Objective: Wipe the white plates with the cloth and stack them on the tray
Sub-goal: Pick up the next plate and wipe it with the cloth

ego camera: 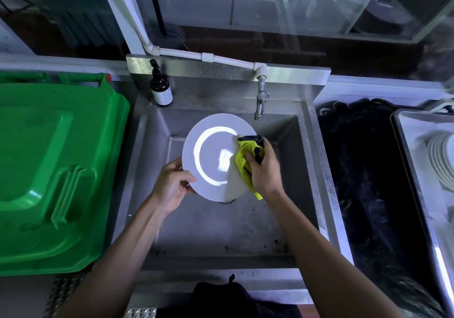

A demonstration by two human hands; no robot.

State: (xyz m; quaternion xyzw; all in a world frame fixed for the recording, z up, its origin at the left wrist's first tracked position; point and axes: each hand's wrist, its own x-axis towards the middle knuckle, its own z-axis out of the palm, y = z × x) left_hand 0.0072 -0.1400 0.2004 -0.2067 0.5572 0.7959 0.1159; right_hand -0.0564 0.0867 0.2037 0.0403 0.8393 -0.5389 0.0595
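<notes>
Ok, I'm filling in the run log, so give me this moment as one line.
phase: wiping | left hand: holds white plate over sink | right hand: presses yellow cloth on plate | tray: plates stacked

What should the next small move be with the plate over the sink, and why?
Probably sweep the cloth leftward across the plate. The right hand presses it only at the plate's right edge, so most of the face looks unwiped, while the left hand grips the left rim over the sink. Stacking on the tray can likely wait.
</notes>
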